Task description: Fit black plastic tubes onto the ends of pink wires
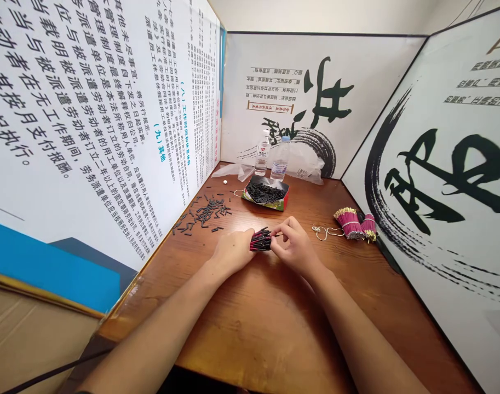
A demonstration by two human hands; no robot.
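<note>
My left hand (235, 251) is wrapped round a bundle of thin magenta wires with black sleeves (260, 241) on their ends, which point right. My right hand (293, 246) pinches at the sleeved ends, thumb and forefinger together; a small dark piece seems to be between them, too small to make out fully. Past my hands stands a small open box (265, 205) filled with short black sleeves. More loose black sleeves (211, 210) lie scattered on the table to the left of it.
Two bundles of magenta wires (350, 224) lie at the right, beside white rubber bands (326, 232). Behind the box stand a pump bottle (262, 156) and a water bottle (280, 160), with clear plastic bags (305, 164) around. Printed panels enclose the wooden table (253, 323) on three sides.
</note>
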